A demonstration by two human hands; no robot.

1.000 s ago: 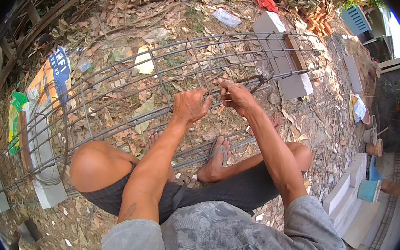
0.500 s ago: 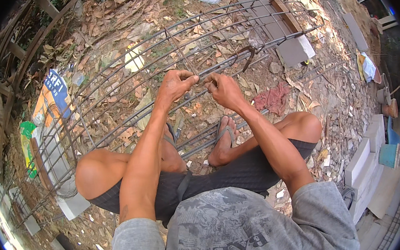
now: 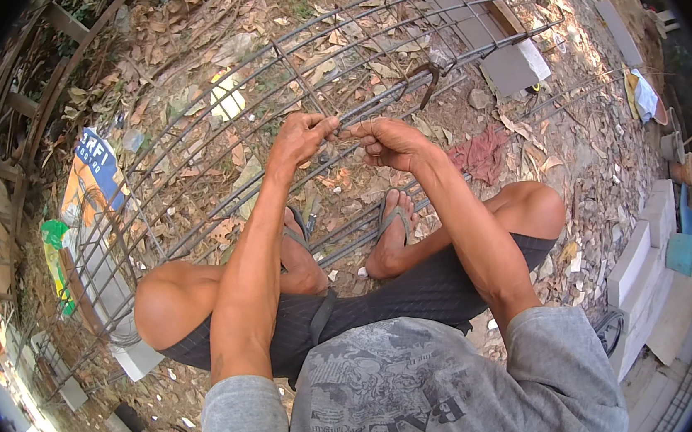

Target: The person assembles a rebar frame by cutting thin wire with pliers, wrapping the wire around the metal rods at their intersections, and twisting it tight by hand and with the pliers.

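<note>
A long cage of thin steel rebar (image 3: 384,96) lies across the ground before me, with square stirrups along its length. At one bar crossing on its near side, my left hand (image 3: 301,143) is closed, thumb and forefinger pinched together against the steel. Just right of it my right hand (image 3: 396,143) is closed too, fingers curled in and fingertips close to the left ones. Whatever thin piece lies between the fingertips is too small to make out. Dark pincers (image 3: 431,83) hang on the bars, right of my hands.
Pale blocks (image 3: 507,70) hold up the cage's far right end, and another block (image 3: 111,280) lies under the left end. Loose bars pass by my sandalled feet (image 3: 393,224). A reddish cloth (image 3: 480,155) lies among dry leaves. More blocks (image 3: 639,271) are stacked at right.
My right hand has turned, its fingers curling further in, and sits slightly lower and further right. My left hand keeps its pinch at the crossing. The whole view has shifted a little.
</note>
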